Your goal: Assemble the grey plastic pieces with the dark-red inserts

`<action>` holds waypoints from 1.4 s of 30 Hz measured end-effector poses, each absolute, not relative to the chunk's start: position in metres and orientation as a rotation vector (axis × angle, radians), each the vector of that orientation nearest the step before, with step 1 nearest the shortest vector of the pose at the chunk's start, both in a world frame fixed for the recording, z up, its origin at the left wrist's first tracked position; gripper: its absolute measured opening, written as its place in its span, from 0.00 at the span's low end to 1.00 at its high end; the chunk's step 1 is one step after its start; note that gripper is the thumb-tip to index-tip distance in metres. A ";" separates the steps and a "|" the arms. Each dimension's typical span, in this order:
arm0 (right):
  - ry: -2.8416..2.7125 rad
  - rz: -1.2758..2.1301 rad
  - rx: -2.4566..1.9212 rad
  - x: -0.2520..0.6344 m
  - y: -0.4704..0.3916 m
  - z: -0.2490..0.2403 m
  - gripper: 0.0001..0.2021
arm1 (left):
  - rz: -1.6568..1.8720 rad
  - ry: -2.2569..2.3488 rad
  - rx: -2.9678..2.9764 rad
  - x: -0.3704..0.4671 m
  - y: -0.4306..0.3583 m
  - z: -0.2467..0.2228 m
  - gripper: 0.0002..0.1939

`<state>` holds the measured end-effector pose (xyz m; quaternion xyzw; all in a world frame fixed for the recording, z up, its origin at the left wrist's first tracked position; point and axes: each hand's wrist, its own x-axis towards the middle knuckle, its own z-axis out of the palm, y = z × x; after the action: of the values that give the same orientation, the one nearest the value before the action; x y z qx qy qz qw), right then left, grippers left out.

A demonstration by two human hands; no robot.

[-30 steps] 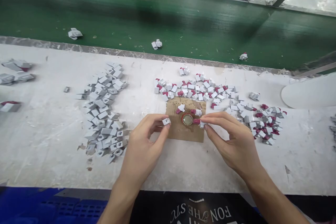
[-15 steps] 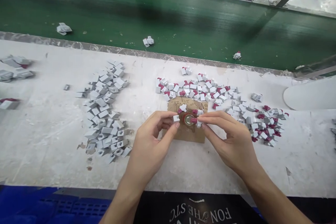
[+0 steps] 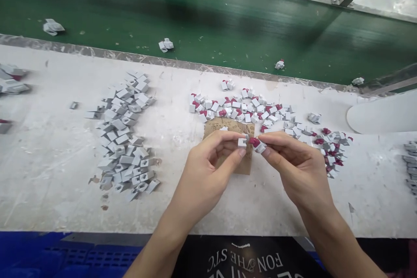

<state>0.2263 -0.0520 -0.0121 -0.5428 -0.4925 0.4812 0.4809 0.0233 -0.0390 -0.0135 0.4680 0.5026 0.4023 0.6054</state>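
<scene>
Between thumb and index finger, my left hand (image 3: pixel 208 169) pinches a small light grey block (image 3: pixel 242 142). Just right of it, my right hand (image 3: pixel 295 165) grips a grey and dark red piece (image 3: pixel 258 144), its red end pointing at the grey block. Both pieces are held close together over a brown cardboard square (image 3: pixel 243 168). My fingers hide much of the cardboard's middle, where part of another grey piece (image 3: pixel 223 128) shows. Behind the cardboard lies a pile of grey and red pieces (image 3: pixel 239 106).
A large pile of grey blocks (image 3: pixel 122 134) lies to the left. More grey and red pieces (image 3: pixel 332 152) are at the right, near a white rounded object (image 3: pixel 384 113). Beyond the table (image 3: pixel 65 173), a green belt (image 3: pixel 130 13) carries several small pieces.
My left hand has moved right with the grey block, and my right hand has lifted its red and grey piece off the cardboard's middle. The belt pieces have shifted left in view.
</scene>
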 end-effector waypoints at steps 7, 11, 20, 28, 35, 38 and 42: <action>-1.240 1.153 -1.301 0.226 -0.054 -0.014 0.13 | 0.941 1.113 1.082 0.024 -0.039 -0.016 0.06; -1.293 1.124 -1.332 0.228 -0.054 -0.014 0.12 | 0.936 1.112 1.085 0.023 -0.039 -0.019 0.06; -1.336 1.085 -1.331 0.223 -0.056 -0.014 0.14 | 0.910 1.102 1.152 0.021 -0.037 -0.023 0.06; -1.325 1.188 -1.244 0.233 -0.054 -0.021 0.14 | 0.830 1.050 1.409 0.015 -0.030 -0.020 0.07; -1.381 1.159 -1.198 0.228 -0.031 -0.016 0.15 | 0.787 1.076 1.630 0.010 -0.004 0.000 0.06; -1.393 1.083 -1.159 0.225 -0.005 -0.013 0.13 | 0.810 1.094 1.719 0.011 0.021 0.011 0.06; -1.535 1.047 -1.230 0.226 0.066 -0.015 0.11 | 0.841 1.169 1.712 0.012 0.086 0.002 0.04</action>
<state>0.2256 0.0662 -0.0149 -0.4953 -0.6183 0.4216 0.4412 0.0117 0.0860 0.0016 0.6884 0.4699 0.3381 0.4370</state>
